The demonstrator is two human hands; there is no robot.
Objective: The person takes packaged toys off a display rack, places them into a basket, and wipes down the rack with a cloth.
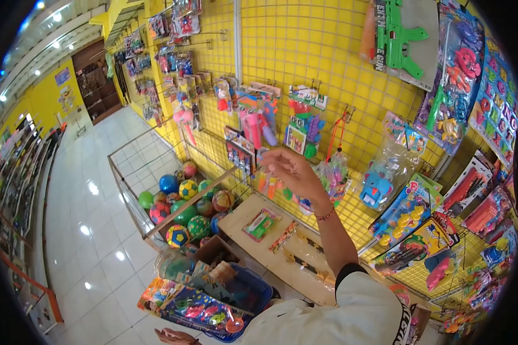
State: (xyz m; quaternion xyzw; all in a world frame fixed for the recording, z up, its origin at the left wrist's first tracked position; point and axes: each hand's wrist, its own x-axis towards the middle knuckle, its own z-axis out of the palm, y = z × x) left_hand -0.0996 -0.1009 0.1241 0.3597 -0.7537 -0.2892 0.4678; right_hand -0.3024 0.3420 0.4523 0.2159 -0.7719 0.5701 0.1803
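Note:
My right hand (289, 171), with a bracelet at the wrist, is raised before the yellow grid wall (305, 40). Its fingers are partly spread and loosely bent, beside hanging toy packets (258, 123) and a dark boxed packet (240, 150); nothing clearly shows in its grasp. My left hand (176, 337) is low at the bottom edge, partly cut off, its fingers stretched out and holding nothing visible. Close to it are a blue basket (262, 287) and a colourful toy packet (198, 307) lying across it.
A wire bin (126, 192) holds several colourful balls (184, 213). A wooden board (242, 221) bears packets below my right arm. More toys hang at right, including a green toy gun (400, 37). Shelves (23, 190) line the left side of the tiled floor (89, 172).

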